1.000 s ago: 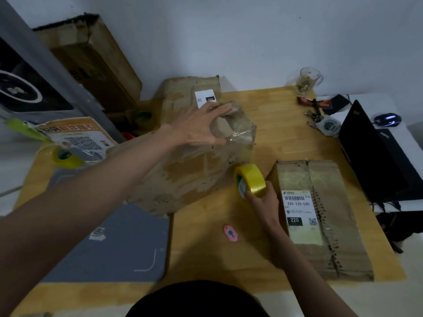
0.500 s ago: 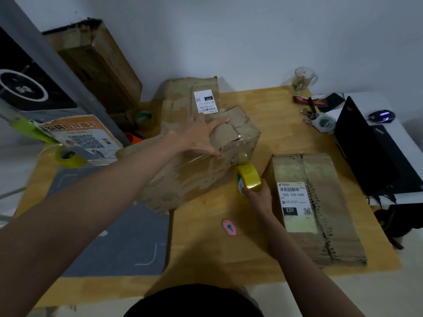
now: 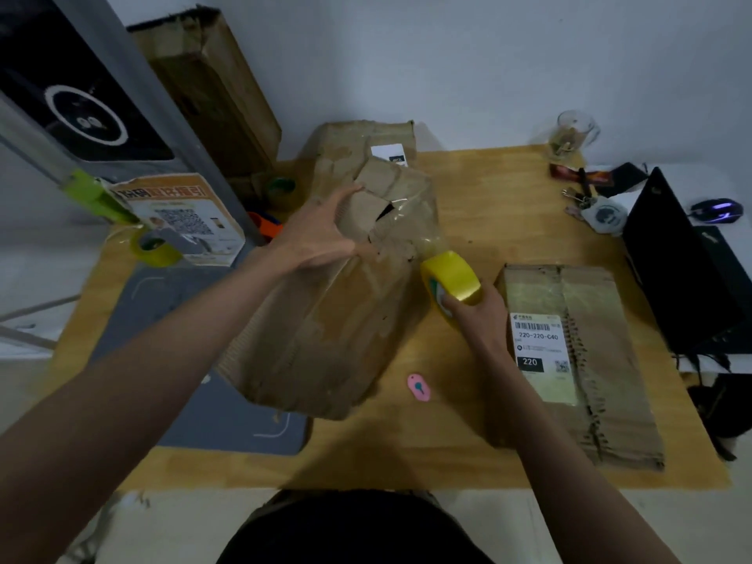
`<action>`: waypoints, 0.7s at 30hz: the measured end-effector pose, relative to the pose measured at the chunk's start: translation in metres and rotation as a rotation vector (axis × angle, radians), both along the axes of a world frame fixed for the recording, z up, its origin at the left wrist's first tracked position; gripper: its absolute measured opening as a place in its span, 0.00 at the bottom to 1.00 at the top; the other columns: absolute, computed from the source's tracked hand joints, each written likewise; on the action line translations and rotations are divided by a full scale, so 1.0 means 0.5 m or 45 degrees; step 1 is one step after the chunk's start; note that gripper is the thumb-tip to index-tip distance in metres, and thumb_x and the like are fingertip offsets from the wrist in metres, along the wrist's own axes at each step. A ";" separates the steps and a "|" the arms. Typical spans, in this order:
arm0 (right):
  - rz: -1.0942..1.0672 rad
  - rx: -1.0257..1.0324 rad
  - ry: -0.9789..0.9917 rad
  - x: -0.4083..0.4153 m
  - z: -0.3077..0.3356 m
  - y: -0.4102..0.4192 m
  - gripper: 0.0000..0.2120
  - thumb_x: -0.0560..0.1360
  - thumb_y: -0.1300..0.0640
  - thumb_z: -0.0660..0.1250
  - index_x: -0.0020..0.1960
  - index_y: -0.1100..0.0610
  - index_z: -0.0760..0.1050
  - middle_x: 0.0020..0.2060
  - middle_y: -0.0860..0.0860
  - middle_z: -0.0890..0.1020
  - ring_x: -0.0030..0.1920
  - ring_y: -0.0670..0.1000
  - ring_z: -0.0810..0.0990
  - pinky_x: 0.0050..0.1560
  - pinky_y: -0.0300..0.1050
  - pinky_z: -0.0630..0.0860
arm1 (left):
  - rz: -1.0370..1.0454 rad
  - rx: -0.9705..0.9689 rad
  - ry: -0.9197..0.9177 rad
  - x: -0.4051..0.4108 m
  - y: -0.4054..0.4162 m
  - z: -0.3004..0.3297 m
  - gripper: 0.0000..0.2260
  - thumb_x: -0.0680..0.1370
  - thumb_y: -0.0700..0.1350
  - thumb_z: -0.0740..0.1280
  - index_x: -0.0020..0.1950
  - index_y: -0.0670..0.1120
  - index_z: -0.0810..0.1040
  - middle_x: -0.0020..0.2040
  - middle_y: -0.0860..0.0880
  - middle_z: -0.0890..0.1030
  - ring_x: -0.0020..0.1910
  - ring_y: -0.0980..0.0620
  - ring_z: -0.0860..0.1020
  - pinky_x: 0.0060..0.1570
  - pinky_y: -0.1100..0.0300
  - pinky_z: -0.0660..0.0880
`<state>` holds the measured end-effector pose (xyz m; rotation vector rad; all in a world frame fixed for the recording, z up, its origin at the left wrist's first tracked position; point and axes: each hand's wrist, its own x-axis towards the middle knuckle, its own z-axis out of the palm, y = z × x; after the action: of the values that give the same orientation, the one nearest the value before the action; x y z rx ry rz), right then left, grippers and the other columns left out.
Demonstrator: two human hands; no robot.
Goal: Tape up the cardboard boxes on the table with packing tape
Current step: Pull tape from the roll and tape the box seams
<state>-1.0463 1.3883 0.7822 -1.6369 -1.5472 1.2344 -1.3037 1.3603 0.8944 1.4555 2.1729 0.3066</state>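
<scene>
A worn cardboard box (image 3: 325, 327) lies tilted in the middle of the wooden table (image 3: 480, 453). Its end flaps gape slightly under clear tape. My left hand (image 3: 317, 234) presses on the box's upper end with fingers spread. My right hand (image 3: 476, 319) grips a yellow tape roll (image 3: 451, 278) beside the box's right edge, and a clear strip runs from the roll up onto the box end. A second box (image 3: 590, 352) with a white label lies flat to the right. A third box (image 3: 358, 144) sits behind.
A small pink cutter (image 3: 419, 387) lies on the table in front of the box. A grey mat (image 3: 228, 413) covers the left side, with another tape roll (image 3: 156, 248) beyond it. A black laptop (image 3: 683, 274), keys, a mouse (image 3: 718, 208) and a glass mug (image 3: 569, 134) stand at the right.
The middle box has tipped up and turned, its near end now closer to me. My right hand has carried the tape roll up along the box's right edge. My left hand slid back on the flaps.
</scene>
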 end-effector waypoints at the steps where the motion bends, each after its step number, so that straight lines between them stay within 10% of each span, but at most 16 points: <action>1: 0.054 0.008 -0.030 -0.012 0.021 0.006 0.19 0.68 0.47 0.77 0.54 0.52 0.77 0.49 0.52 0.83 0.52 0.58 0.81 0.56 0.62 0.77 | 0.077 0.008 -0.062 -0.020 -0.021 0.003 0.46 0.67 0.64 0.78 0.77 0.68 0.54 0.78 0.45 0.64 0.74 0.39 0.65 0.69 0.46 0.66; 7: 0.708 0.024 -0.283 -0.114 0.129 0.046 0.15 0.69 0.55 0.76 0.54 0.59 0.80 0.48 0.56 0.84 0.47 0.53 0.80 0.48 0.52 0.76 | 0.565 0.080 -0.571 -0.129 -0.199 -0.055 0.42 0.69 0.56 0.79 0.78 0.60 0.60 0.69 0.53 0.70 0.63 0.49 0.72 0.60 0.52 0.70; 11: 1.007 -0.002 -0.503 -0.223 0.140 0.027 0.25 0.60 0.38 0.72 0.51 0.51 0.80 0.48 0.51 0.83 0.51 0.54 0.81 0.49 0.52 0.79 | 0.767 0.096 -0.783 -0.190 -0.306 -0.132 0.51 0.55 0.67 0.81 0.76 0.61 0.66 0.67 0.53 0.76 0.61 0.48 0.78 0.60 0.47 0.77; 16: 1.181 0.035 -0.550 -0.331 0.107 -0.020 0.34 0.53 0.32 0.67 0.55 0.45 0.79 0.51 0.47 0.82 0.52 0.51 0.80 0.47 0.48 0.77 | 0.799 0.058 -0.933 -0.267 -0.359 -0.184 0.44 0.62 0.66 0.77 0.76 0.60 0.67 0.65 0.52 0.79 0.60 0.48 0.80 0.60 0.45 0.78; 21: 1.183 0.042 -0.558 -0.382 0.098 -0.028 0.25 0.71 0.53 0.77 0.64 0.56 0.71 0.52 0.51 0.76 0.53 0.54 0.76 0.47 0.48 0.71 | 0.814 -0.025 -0.871 -0.317 -0.371 -0.230 0.40 0.61 0.67 0.73 0.70 0.52 0.74 0.61 0.48 0.82 0.57 0.47 0.81 0.60 0.44 0.78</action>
<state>-1.2372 1.3744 0.8312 -1.2095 -2.7683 1.2831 -1.4623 1.1750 0.7793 0.4722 1.9606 0.8547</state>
